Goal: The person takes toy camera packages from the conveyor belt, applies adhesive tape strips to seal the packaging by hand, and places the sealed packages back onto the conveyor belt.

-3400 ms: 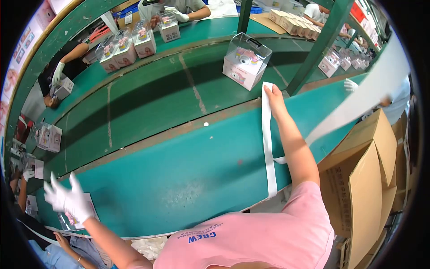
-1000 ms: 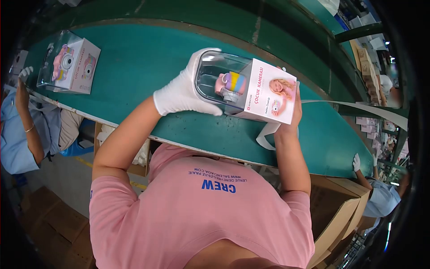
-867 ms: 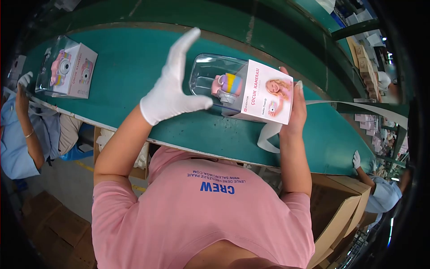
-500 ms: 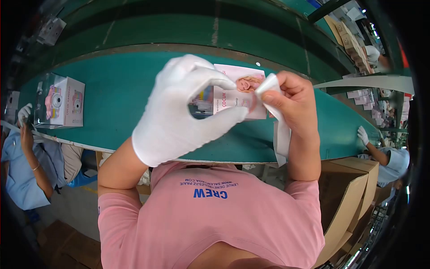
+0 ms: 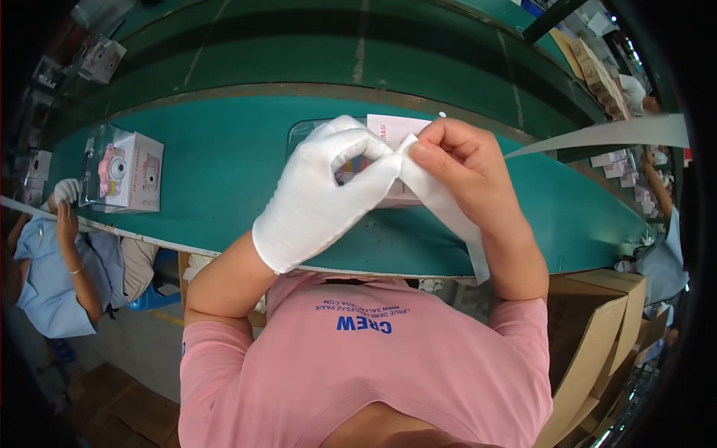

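Observation:
My left hand (image 5: 325, 190), in a white glove, has its thumb and index finger pinched together at the folded end of a white paper strip (image 5: 446, 205). Bare, my right hand (image 5: 467, 168) grips the same strip between thumb and fingers, and its tail hangs down past my wrist. Whether anything small is stuck to the strip's end, I cannot make out. Behind both hands a pink-and-white printed box (image 5: 396, 127) lies on the green work surface (image 5: 224, 179). Clear plastic packaging (image 5: 299, 131) adjoins its left side, and the hands cover much of both.
At the left stands a toy camera box (image 5: 142, 175) with a clear front. A co-worker's gloved hand (image 5: 66, 192) is close to it. A pale band (image 5: 605, 136) crosses at the right. Cardboard cartons (image 5: 597, 328) stand beside my right arm.
My left thumb and index finger have closed from a wide gap into a pinch at the strip. My right hand has shifted left to meet them. The view has turned slightly.

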Available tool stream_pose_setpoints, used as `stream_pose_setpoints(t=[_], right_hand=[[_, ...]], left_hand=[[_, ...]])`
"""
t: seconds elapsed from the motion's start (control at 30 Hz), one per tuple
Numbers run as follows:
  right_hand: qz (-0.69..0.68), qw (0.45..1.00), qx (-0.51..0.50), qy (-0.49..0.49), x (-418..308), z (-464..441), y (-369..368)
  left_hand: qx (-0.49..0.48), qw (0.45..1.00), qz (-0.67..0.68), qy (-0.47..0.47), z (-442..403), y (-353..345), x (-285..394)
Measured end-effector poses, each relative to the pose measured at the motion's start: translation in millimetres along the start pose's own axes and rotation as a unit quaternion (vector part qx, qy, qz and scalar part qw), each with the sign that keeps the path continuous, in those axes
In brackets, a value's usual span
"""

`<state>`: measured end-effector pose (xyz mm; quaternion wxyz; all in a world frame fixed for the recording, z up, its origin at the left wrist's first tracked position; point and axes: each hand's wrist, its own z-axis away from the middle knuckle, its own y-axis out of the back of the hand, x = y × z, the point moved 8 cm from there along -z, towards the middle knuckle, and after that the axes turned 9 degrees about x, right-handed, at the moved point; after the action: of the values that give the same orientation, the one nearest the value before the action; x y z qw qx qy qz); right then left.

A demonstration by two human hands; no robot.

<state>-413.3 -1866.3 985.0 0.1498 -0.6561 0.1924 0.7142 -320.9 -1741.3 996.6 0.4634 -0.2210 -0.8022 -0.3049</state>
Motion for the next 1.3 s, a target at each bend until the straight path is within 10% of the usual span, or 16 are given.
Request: stream_pose_setpoints(t=[0.3,0.67,0.8,1.3], right_hand=[[-0.02,0.973,0.075,0.217,-3,5,-12],[-0.094,0.987,0.037,0.121,-3,3,-14],[-0.005,0.963,0.053,0.263,-11,8,-16],[-0.093,0.989,0.026,0.113,-12,10,-5]], left_hand=[[0.068,0.996,0.049,0.028,11,6,3],[0.083,0.996,0.006,-0.037,13,5,22],[0.073,0.995,0.06,0.018,16,2,13],[0.077,0.996,0.041,0.032,22,-8,20]])
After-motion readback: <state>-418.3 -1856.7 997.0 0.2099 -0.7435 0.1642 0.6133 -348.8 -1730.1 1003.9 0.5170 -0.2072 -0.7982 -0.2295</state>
